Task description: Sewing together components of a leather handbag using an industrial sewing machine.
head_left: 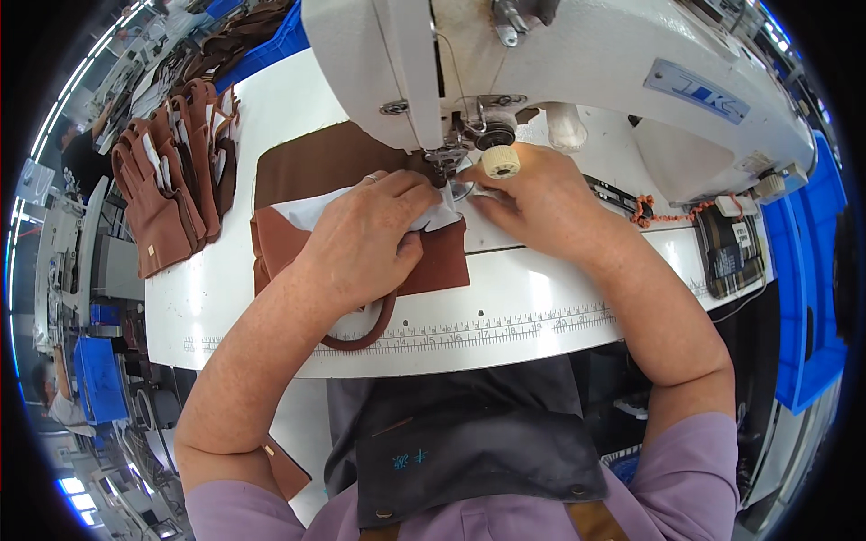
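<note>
A brown leather bag piece (442,261) with a white lining (302,209) and a looped handle (383,325) lies under the head of a white sewing machine (577,54). My left hand (365,239) is closed on the piece, its fingers bent over the lining just left of the presser foot (444,160). A darker brown panel (307,162) spreads behind that hand. On the other side of the foot, my right hand (550,203) has its thumb and fingers curled in beside a round metal part. What those fingertips grip is hidden.
Several brown bag pieces with handles (171,189) are stacked at the table's left. A ruler strip (505,322) runs along the front edge. Black tweezers (612,194), an orange cord (672,215) and a plaid pouch (729,252) lie right. Blue bins (794,307) stand beyond.
</note>
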Demonstrator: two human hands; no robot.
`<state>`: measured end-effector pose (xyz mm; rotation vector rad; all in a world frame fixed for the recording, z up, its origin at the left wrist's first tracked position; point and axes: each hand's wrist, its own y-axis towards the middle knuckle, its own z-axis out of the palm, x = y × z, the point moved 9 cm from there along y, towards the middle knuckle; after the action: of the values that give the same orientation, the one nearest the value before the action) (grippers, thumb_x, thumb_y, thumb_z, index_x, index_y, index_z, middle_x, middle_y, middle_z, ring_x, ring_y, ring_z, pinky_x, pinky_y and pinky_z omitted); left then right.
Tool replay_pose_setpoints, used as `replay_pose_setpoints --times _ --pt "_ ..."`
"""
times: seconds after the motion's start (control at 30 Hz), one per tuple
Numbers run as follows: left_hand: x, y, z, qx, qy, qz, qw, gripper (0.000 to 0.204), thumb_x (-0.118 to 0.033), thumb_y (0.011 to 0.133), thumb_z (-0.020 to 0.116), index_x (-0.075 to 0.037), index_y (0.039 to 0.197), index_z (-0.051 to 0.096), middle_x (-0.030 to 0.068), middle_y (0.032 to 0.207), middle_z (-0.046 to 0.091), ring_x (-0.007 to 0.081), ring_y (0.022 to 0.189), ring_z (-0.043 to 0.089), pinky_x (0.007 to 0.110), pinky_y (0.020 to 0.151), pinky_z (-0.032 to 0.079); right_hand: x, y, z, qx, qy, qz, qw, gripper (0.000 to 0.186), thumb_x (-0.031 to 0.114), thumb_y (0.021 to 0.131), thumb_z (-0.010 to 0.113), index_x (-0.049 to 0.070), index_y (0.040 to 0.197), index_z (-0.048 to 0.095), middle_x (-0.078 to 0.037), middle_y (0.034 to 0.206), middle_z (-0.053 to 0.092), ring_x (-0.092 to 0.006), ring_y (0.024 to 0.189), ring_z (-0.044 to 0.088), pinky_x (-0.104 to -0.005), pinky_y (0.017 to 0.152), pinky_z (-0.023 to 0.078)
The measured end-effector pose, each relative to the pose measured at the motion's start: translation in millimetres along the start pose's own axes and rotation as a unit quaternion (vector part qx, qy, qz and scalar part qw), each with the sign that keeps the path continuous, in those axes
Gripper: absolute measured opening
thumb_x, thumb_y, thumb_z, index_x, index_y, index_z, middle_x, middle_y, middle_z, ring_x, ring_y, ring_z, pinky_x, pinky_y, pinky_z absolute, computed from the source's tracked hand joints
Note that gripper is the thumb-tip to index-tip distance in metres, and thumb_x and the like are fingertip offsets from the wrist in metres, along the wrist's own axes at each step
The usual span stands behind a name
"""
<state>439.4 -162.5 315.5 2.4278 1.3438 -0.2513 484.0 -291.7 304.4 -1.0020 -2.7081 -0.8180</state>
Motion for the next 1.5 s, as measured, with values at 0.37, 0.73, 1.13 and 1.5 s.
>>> replay_pose_setpoints --times 0.37,0.73,1.13,1.5 --pt "-2.1 11.2 7.7 0.036 0.06 -0.033 0.997 0.044 0.002 0.072 0.066 -0.005 0.115 0.071 0.0137 0.116 0.066 0.0358 0.107 0.065 0.043 0.093 0.055 35.4 -12.8 -12.6 -0.009 0.026 -0.14 0.99 0.017 0.028 0.079 0.078 0.011 0.08 0.074 -0.004 0.081 0.064 -0.0277 0.078 0.067 -0.0429 0.07 0.052" --pt "-20.0 11.5 0.5 -0.035 0.203 0.023 0.978 0.033 -0.005 0.073 0.073 -0.01 0.105 0.076 0.0042 0.101 0.062 0.0257 0.096 0.064 0.039 0.081 0.052 33.2 -15.6 14.5 0.144 -0.03 -0.083 0.986 0.033 0.043 0.088 0.072 0.009 0.089 0.074 -0.009 0.069 0.068 -0.0312 0.067 0.068 -0.0426 0.061 0.053" --pt "-20.7 3.9 4.8 -0.026 0.199 0.028 0.979 0.037 -0.009 0.078 0.07 -0.008 0.115 0.076 0.0036 0.115 0.068 0.0222 0.107 0.064 0.039 0.097 0.044 34.1 -14.2 11.5 0.141 -0.029 -0.082 0.986 0.029 0.039 0.088 0.073 0.011 0.095 0.075 -0.007 0.065 0.067 -0.031 0.063 0.067 -0.0432 0.06 0.052" --pt "-15.9 -2.8 4.3 -0.081 0.19 0.01 0.978 0.028 -0.007 0.084 0.063 -0.009 0.108 0.077 0.0015 0.115 0.073 0.0178 0.103 0.065 0.039 0.094 0.041 37.1 -12.7 -4.2 0.059 0.019 -0.109 0.992 0.026 0.032 0.079 0.079 0.007 0.086 0.079 -0.008 0.112 0.071 -0.0249 0.097 0.061 -0.0391 0.077 0.053"
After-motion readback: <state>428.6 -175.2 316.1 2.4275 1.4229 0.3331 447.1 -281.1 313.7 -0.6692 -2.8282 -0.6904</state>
